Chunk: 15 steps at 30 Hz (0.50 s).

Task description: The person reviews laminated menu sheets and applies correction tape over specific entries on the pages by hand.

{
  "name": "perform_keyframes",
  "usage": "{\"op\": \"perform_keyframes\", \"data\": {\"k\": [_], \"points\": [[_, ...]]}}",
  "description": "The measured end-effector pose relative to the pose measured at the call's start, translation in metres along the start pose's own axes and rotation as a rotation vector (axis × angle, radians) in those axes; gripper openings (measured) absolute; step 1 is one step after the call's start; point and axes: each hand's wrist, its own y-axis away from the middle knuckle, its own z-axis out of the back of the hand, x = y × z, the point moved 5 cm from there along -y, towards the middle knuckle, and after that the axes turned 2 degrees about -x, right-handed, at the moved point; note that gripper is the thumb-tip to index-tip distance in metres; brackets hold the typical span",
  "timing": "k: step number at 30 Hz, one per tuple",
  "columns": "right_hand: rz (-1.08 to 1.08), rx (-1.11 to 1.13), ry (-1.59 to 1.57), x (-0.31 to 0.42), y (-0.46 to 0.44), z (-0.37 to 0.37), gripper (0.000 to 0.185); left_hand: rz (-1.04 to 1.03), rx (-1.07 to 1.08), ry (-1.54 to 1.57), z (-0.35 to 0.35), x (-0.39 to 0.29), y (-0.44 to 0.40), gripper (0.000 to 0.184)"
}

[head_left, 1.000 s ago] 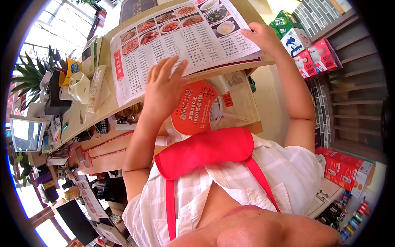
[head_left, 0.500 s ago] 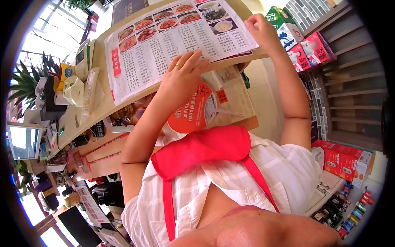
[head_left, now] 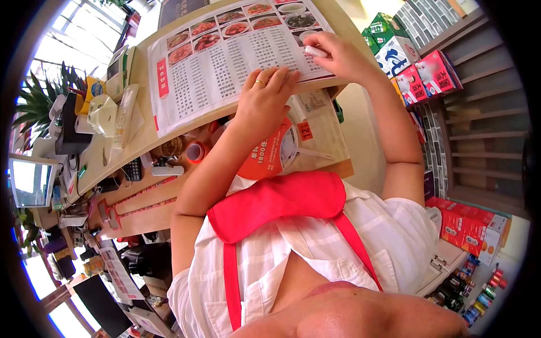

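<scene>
A laminated menu sheet [head_left: 236,62] with food photos and rows of printed text lies on the wooden counter [head_left: 141,132]. My left hand [head_left: 265,98], a ring on one finger, rests on the sheet's near edge with fingers stretched out, holding nothing. Over the right part of the menu, my right hand [head_left: 344,56] is closed on a small white object [head_left: 315,52]. Its exact kind is not clear. The fingertips hold it close to the sheet, and I cannot tell whether it touches the paper.
Below the counter, a round red fan-shaped card [head_left: 265,158] and a roll of tape [head_left: 196,152] sit on a shelf. Plants [head_left: 51,101], a monitor [head_left: 32,183] and small items crowd the left. Red boxes [head_left: 422,79] are stacked at the right.
My right hand has moved left from the menu's right edge onto the sheet, and the white object now shows in its fingers. My left hand has shifted slightly right.
</scene>
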Motion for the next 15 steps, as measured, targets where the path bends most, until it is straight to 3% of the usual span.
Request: {"op": "perform_keyframes", "data": {"k": [4, 15], "points": [[0.147, 0.012, 0.030, 0.004, -0.004, -0.008, 0.026, 0.026, 0.023, 0.001, -0.003, 0.001, -0.001, 0.065], [0.172, -0.033, 0.221, 0.010, -0.009, -0.027, 0.019, -0.004, -0.002, -0.072, -0.011, 0.002, 0.001, 0.075]]}}
